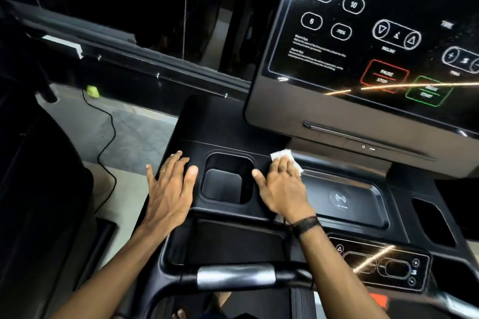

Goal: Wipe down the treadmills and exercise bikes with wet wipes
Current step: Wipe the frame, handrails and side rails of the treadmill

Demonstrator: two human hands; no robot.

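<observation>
I stand at a black treadmill console (223, 122) with a glossy touch panel (375, 33) at the upper right. My right hand (281, 186) lies flat with straight fingers on a white wet wipe (281, 155), pressing it onto the console top between the cup holder (226, 179) and the wireless charging tray (363, 186). The wipe shows only past my fingertips and beside the little finger. My left hand (169, 189) rests flat, fingers spread, on the console left of the cup holder. It holds nothing.
A handlebar with a silver pulse sensor (234, 276) crosses below my wrists. A small button panel (381, 267) sits at the lower right. Left of the machine are grey floor, a black cable (110, 132), a green object (92, 91) and another dark machine (39, 202).
</observation>
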